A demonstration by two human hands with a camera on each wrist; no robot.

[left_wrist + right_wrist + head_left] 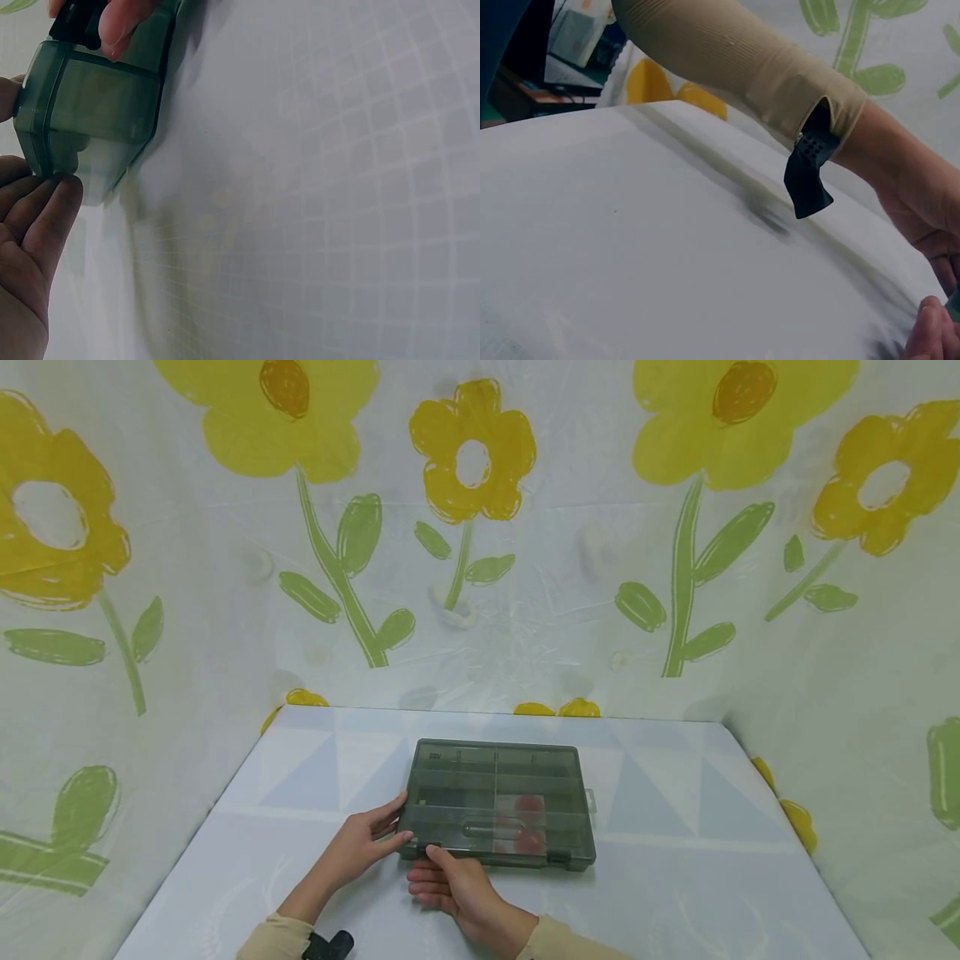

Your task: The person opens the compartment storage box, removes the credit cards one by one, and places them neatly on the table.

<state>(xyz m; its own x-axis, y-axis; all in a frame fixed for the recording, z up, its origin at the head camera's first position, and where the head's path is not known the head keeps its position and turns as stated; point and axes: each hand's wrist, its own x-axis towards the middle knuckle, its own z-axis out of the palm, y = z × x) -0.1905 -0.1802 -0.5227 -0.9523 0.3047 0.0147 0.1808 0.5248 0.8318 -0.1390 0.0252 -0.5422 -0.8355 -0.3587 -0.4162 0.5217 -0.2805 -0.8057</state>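
Observation:
A dark green translucent compartment box (450,777) lies flat on the table with its lid down. Reddish round items (529,841) show through the lid in its right half; their kind is not clear. At the box's front left corner my left hand (358,847) grips the box, fingers along the left side and thumb at the front. The thumb of my right hand (474,893) touches the black left latch (75,22) on the front edge. Below it, the other fingers extend loosely to the left. In the right wrist view only fingertips (928,334) show, beside a sliver of the box.
The white table (675,893) has pale blue triangles. A second latch (558,857) sits at the front right of the box, and a clear hanging tab (591,801) sticks out on its right side. Flowered curtain (525,635) surrounds the table at the back and sides.

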